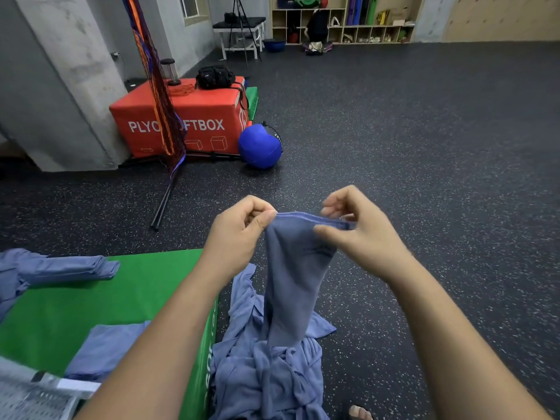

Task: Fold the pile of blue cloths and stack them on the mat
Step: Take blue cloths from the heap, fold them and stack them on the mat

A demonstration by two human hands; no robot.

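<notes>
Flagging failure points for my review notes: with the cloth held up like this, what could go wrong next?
The left grip and right grip pinch only the top hem of the cloth, close together, so it may slip, or hang bunched and fold unevenly. Its lower end reaches down to the pile on the floor, so lifting it could drag other cloths along.
</notes>
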